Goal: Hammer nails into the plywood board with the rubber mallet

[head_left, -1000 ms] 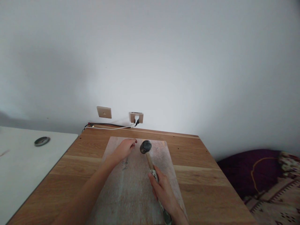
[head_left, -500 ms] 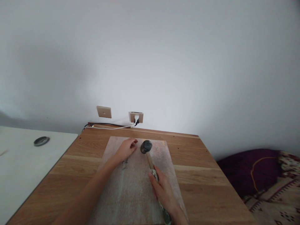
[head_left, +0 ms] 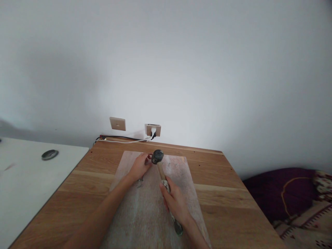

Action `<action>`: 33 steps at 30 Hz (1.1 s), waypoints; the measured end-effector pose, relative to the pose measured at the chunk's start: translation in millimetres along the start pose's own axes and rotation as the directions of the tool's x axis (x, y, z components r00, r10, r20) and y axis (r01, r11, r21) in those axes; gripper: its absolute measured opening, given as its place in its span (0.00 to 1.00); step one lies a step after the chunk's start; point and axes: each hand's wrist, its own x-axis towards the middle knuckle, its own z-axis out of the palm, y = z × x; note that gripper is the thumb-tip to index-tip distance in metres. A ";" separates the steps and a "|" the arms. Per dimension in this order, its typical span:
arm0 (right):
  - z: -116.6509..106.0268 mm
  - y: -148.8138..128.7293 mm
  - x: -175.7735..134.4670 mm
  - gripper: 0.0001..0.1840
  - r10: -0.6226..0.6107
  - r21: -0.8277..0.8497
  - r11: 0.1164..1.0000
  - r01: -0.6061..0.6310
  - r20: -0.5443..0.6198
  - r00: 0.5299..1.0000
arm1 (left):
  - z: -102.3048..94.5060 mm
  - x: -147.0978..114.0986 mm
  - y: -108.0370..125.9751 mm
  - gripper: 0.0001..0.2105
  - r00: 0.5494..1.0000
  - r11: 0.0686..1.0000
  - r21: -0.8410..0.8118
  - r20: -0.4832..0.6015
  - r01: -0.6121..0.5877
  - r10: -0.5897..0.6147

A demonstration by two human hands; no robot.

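black-headed hammer with a pale wooden handle (head_left: 161,172), gripped below the frame's centre

the right hand (head_left: 175,199) was wrapped around the handle. just left of centre, the left hand (head_left: 140,166) had fingers curled close beside the hammer's head; whether they pinched anything could not be told. a pale, worn rectangular board (head_left: 153,214) lay beneath.

Board (head_left: 153,211) on table (head_left: 223,204). Left hand (head_left: 140,166) at board's far part. Hammer (head_left: 161,171) in right hand (head_left: 174,200), over board; head just right of left fingers, handle angled toward near right. Nails (head_left: 140,185) on board, beside left wrist. Behind table: wall (head_left: 207,86); socket (head_left: 158,129) on it, plate (head_left: 117,123) to socket's left. Plug (head_left: 153,130) in socket. Cables (head_left: 124,141) along table's back edge. Far left: dish (head_left: 49,154) on second table (head_left: 26,186). Cloth (head_left: 272,190) right of table.
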 end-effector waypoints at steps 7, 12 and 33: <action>4.1 12.0 7.1 0.33 -0.011 -0.051 0.999 0.011 -0.009 1.000 | -0.4 -1.6 0.4 0.18 0.999 1.000 0.002 0.034 -0.012 0.012; 6.7 19.3 9.1 0.35 -0.006 -0.055 0.998 0.004 -0.037 0.999 | -23.3 -19.4 4.2 0.11 0.997 0.987 0.153 0.068 -0.041 0.030; -1.8 20.2 -12.0 0.35 0.042 0.054 0.998 -0.039 -0.048 0.998 | -50.7 -38.5 26.4 0.07 0.887 0.854 0.461 0.461 -0.240 0.000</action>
